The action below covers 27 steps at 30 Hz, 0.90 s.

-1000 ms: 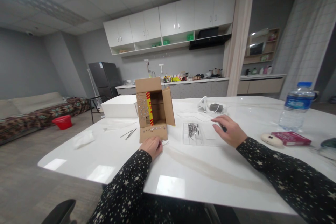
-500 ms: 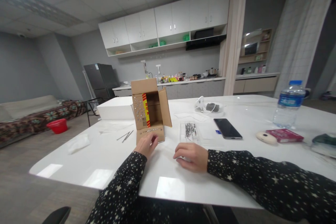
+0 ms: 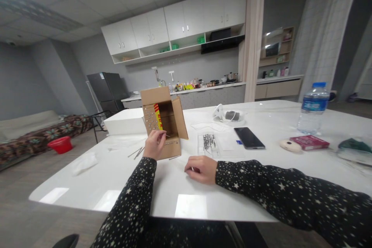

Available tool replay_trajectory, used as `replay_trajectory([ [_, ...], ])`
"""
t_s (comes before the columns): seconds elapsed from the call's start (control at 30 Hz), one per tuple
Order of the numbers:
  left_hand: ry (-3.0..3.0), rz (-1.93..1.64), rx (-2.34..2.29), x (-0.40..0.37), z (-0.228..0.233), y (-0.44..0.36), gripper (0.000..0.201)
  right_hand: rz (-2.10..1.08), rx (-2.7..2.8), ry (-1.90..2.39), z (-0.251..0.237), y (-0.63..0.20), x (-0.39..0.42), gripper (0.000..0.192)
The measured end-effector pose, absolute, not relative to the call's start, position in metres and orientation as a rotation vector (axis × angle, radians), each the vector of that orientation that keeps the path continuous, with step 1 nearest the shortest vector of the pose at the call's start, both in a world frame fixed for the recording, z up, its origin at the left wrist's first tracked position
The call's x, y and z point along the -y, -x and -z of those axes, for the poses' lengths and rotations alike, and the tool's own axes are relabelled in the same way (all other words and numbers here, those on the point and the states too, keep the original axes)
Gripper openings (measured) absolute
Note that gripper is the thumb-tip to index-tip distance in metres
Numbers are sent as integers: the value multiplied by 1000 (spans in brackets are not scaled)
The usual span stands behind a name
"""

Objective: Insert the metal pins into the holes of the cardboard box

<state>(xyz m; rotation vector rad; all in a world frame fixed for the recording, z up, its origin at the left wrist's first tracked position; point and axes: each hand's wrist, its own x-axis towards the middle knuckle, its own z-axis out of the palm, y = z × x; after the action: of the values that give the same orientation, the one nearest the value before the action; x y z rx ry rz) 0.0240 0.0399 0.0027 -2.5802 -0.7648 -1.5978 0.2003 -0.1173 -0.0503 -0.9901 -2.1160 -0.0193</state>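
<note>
A cardboard box [image 3: 177, 120] stands on the white table with its open side facing me, small metal bits dotted over its left flap and front flap. My left hand [image 3: 155, 143] is at the front flap, thumb and fingers pinched on a thin metal pin [image 3: 167, 136] that points toward the opening. My right hand [image 3: 200, 169] rests on the table, fingers curled in, and nothing shows in them. Just beyond it lies a clear case [image 3: 207, 144] of small slim metal pieces. Another thin metal piece [image 3: 174, 157] lies by the box's front edge.
Thin metal rods [image 3: 136, 152] and a crumpled tissue [image 3: 85, 162] lie on the left. A white box [image 3: 124, 121] stands behind them. To the right are a phone [image 3: 249, 138], a beige oval object [image 3: 290, 145], a dark-red box [image 3: 309, 142] and a water bottle [image 3: 312, 108].
My left hand has risen from the table by the front flap toward the box's opening, and a thin pin now shows in its fingers. My right hand's fingers have curled in.
</note>
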Motion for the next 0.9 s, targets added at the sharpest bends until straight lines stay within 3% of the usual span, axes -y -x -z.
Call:
replay_trajectory([
  [0.4,2615,1651,752,-53,31,0,20,-70,2150,998,52,-165,110,13],
  [0.9,2607,1519,743,-50,37,-4,22,-39,2179,1020,53,-167,115,12],
])
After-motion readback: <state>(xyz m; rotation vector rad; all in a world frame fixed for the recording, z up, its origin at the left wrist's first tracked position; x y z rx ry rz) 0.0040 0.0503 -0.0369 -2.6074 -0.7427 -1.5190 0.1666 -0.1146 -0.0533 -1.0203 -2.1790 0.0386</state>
